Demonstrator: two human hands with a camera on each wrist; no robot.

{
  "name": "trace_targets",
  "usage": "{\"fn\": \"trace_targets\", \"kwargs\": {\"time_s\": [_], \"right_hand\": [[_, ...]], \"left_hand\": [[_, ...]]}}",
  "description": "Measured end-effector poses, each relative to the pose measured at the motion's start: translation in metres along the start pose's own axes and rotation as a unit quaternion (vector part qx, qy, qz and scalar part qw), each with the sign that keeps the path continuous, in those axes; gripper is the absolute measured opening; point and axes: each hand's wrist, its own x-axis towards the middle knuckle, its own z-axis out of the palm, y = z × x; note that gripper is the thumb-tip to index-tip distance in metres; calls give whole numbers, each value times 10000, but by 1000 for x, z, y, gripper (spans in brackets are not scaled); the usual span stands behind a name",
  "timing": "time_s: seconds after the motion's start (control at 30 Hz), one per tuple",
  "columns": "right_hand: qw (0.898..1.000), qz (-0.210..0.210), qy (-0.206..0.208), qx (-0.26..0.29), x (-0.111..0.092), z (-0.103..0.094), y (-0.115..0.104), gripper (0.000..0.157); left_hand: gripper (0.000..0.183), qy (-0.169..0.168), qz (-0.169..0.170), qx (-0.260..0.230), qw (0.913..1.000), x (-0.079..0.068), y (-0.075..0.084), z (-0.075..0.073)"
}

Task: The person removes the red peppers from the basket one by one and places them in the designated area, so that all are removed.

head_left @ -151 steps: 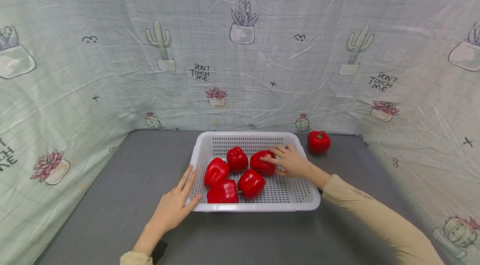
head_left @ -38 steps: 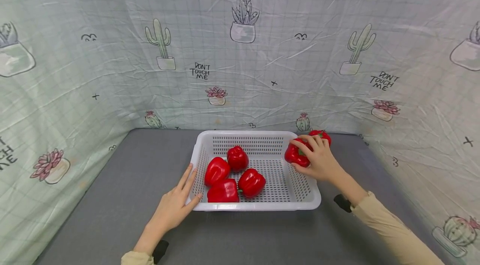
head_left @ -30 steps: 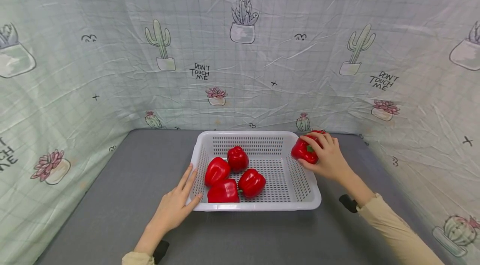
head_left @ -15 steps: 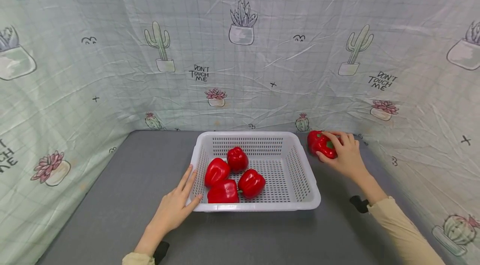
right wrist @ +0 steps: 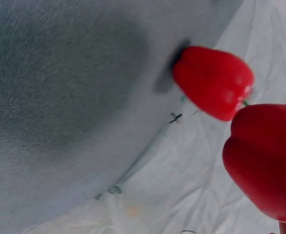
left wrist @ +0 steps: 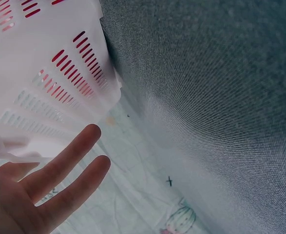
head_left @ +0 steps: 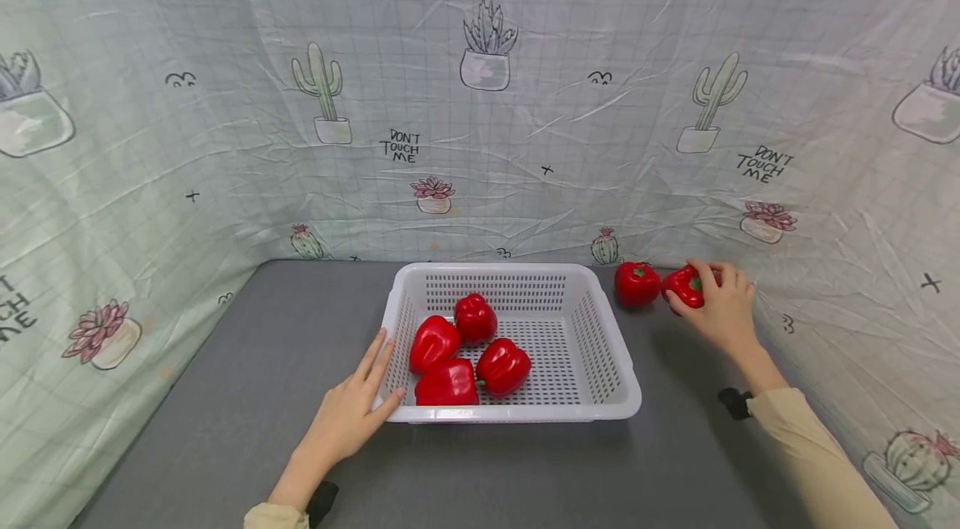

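My right hand grips a red bell pepper at the back right of the table, its green stem facing me. In the right wrist view that held bell pepper fills the right edge, and most of the hand is out of frame. Just left of it a second bell pepper stands on the table. My left hand rests with straight fingers on the left rim of a white perforated plastic basket. Several red bell peppers, one of them at the front left, lie in the basket's left half.
The grey table runs back to a patterned cloth that hangs behind and along both sides. The basket's raised right wall stands between its inside and the peppers at the back right.
My right hand has lifted one bell pepper out of the basket's right part and carried it right, past the pepper on the table. The left hand has stayed on the rim.
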Motion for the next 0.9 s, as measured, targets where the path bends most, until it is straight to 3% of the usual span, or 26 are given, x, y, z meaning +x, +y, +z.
{"fn": "trace_targets", "kwargs": {"time_s": [0.47, 0.9], "right_hand": [[9963, 781, -274, -213, 5, 19, 27, 56], [9851, 1623, -565, 57, 7, 35, 38, 57]], "left_hand": [[71, 44, 37, -3, 10000, 0, -1, 1], [70, 35, 44, -56, 10000, 0, -1, 1]]}}
